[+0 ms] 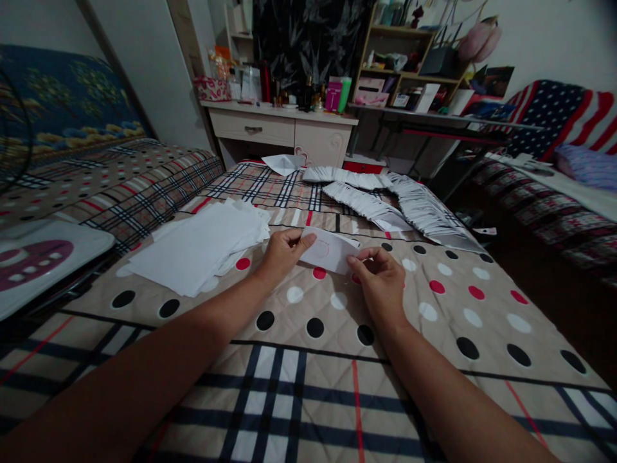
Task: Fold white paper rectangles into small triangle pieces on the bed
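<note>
A small folded white paper (329, 252) lies on the dotted bedspread (434, 308) between my two hands. My left hand (284, 252) pinches its left edge with thumb and fingers closed. My right hand (380, 280) grips its lower right corner, fingers curled. To the left of my left hand sits a loose pile of flat white sheets (197, 247). Beyond the paper, long overlapping rows of folded white pieces (385, 199) stretch across the bed.
A white dresser (279, 132) with bottles and boxes stands past the bed's far edge, next to a cluttered desk and shelf (414, 77). A second bed (554, 186) lies at right across a dark floor gap. A white pad with red marks (38, 260) rests at left.
</note>
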